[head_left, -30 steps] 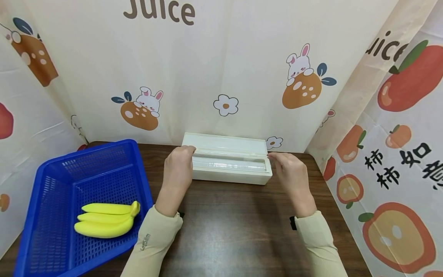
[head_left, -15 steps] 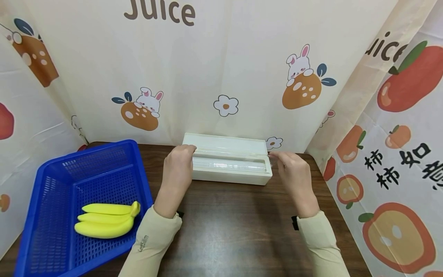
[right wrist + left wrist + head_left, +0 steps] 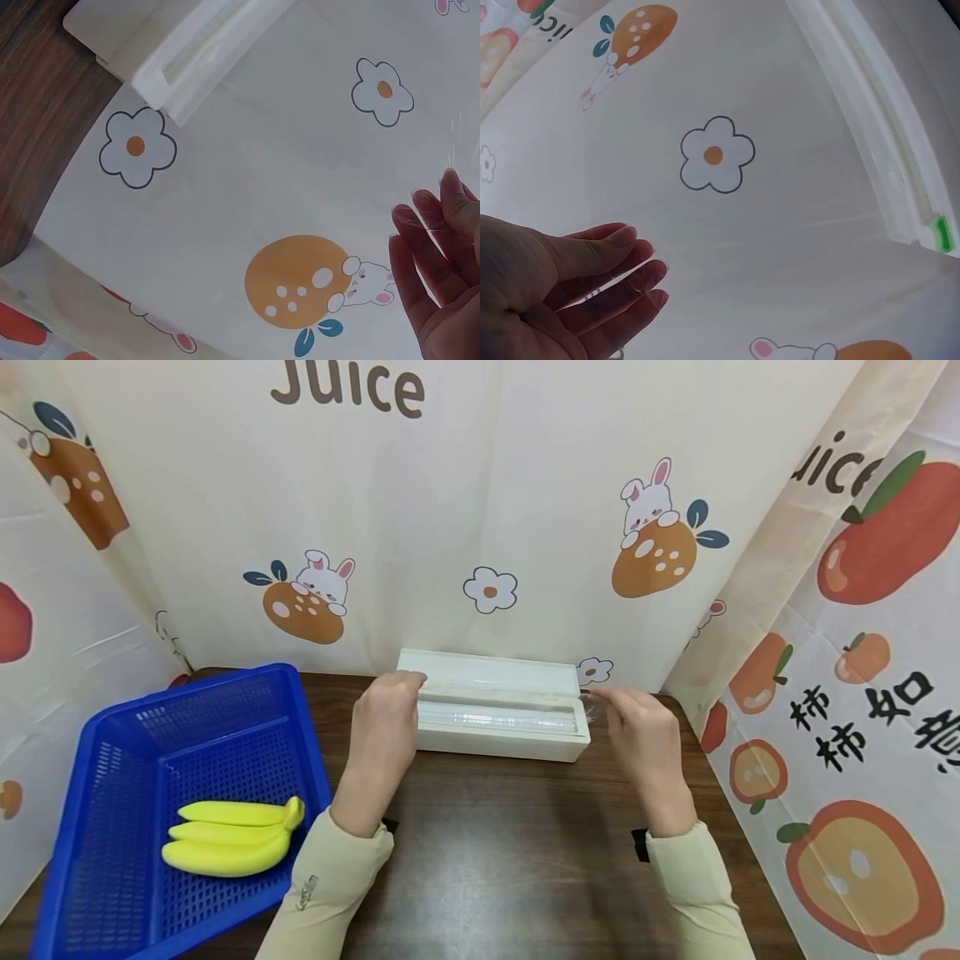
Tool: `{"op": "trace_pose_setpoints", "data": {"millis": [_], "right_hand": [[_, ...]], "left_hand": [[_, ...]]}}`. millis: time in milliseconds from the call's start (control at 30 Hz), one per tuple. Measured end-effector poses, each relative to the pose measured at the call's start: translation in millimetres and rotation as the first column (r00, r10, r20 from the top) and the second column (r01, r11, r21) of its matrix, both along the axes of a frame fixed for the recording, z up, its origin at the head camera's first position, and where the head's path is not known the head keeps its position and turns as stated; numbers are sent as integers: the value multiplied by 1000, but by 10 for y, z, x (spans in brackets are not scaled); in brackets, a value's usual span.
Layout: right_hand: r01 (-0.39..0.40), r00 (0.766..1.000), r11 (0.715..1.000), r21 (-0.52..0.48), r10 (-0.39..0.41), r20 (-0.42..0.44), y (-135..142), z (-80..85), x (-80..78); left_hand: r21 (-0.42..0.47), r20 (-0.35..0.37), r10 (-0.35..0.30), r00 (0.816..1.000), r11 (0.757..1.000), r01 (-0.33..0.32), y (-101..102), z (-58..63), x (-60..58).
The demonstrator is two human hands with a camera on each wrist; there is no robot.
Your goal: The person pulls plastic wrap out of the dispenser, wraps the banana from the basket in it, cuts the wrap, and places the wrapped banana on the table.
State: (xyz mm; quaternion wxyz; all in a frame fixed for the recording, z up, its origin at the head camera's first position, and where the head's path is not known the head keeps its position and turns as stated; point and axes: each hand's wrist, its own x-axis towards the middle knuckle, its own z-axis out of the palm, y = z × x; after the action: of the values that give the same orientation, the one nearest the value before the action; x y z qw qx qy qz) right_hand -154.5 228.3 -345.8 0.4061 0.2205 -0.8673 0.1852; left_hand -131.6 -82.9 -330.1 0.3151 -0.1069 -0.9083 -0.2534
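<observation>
A long white cling film dispenser box [image 3: 502,746] stands at the table's back edge, its lid [image 3: 495,670] raised. Inside lies a shiny roll of cling film [image 3: 480,717]. My left hand [image 3: 384,720] is at the box's left end, thumb and fingertips pinching the film's edge. At the right end my right hand [image 3: 647,735] pinches the other side, and a clear wisp of film [image 3: 592,706] shows by its fingers. In the left wrist view my left hand [image 3: 577,289] has thumb and forefinger together. Faint film glints around my right hand [image 3: 442,262] in the right wrist view.
A blue plastic basket [image 3: 303,752] stands on the left of the dark wooden table [image 3: 510,860], holding a bunch of yellow bananas [image 3: 225,850]. A printed curtain [image 3: 420,510] hangs right behind the box and along both sides.
My right hand has shifted slightly to the right, away from the box's end, and more clear film shows there. My left hand has barely moved; the box stays in place.
</observation>
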Motion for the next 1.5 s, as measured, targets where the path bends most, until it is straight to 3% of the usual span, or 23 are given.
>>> {"op": "trace_pose_setpoints", "data": {"millis": [333, 700, 1500], "right_hand": [[9, 1000, 1000, -3, -9, -19, -17, 90, 42], [25, 1000, 1000, -4, -25, -19, -29, 198, 93], [29, 998, 999, -20, -30, -47, -63, 381, 217]], "left_hand": [[21, -16, -6, 1000, 1000, 7, -8, 53, 35], [32, -86, -10, 996, 999, 13, -5, 108, 50], [59, -126, -29, 992, 998, 37, -13, 267, 160]]}}
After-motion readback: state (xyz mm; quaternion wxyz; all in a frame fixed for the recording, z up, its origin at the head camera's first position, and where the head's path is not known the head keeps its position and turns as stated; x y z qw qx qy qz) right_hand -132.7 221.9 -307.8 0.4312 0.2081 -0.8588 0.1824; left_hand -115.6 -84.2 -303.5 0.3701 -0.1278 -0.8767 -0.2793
